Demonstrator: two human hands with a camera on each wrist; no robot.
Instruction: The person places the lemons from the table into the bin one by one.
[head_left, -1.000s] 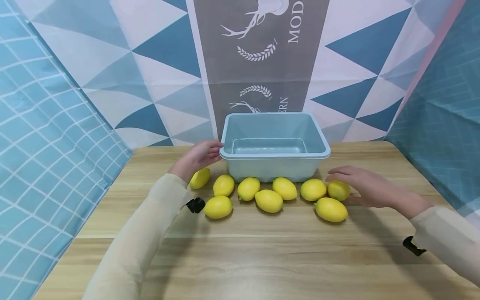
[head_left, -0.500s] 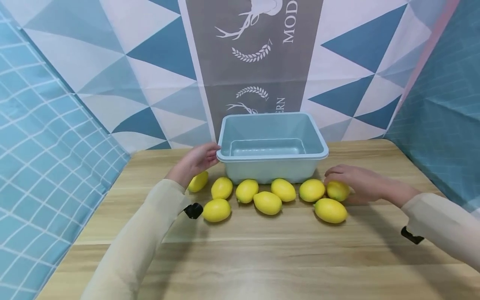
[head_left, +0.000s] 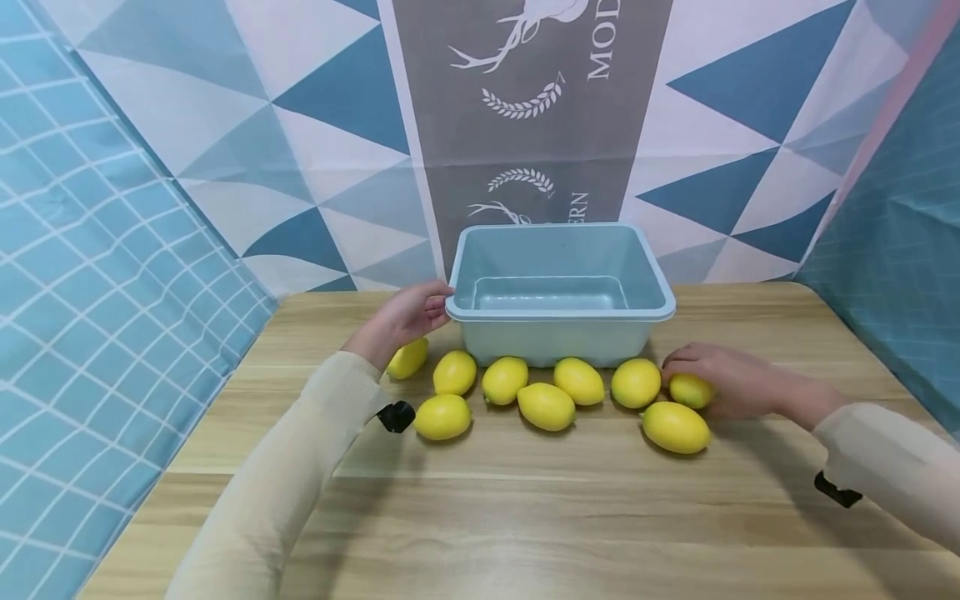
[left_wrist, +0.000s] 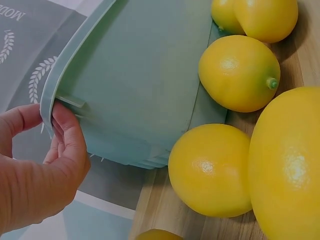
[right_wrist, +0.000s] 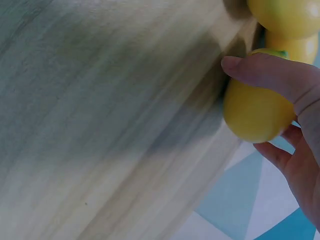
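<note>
A light blue plastic basin [head_left: 555,340] stands at the back of the table, nothing lying in it. My left hand [head_left: 408,315] holds its left rim; in the left wrist view the thumb is outside the rim [left_wrist: 49,95] and the curled fingers are tucked beneath it. At the right end of a loose row of lemons, my right hand [head_left: 738,382] grips a lemon [head_left: 690,390]. The right wrist view has the thumb across this lemon [right_wrist: 257,112] and fingertips at its other side. It seems to be at table level.
Several more lemons lie along the basin's front, among them one close to the right hand [head_left: 676,427] and one partly behind the left wrist [head_left: 408,358]. The wooden table [head_left: 525,517] meets a patterned cloth backdrop [head_left: 345,167] behind and blue cloth at both sides.
My right hand has settled lower onto the rightmost lemon, its fingers closing round it. The left hand keeps its hold on the basin's rim. The head view has shifted slightly.
</note>
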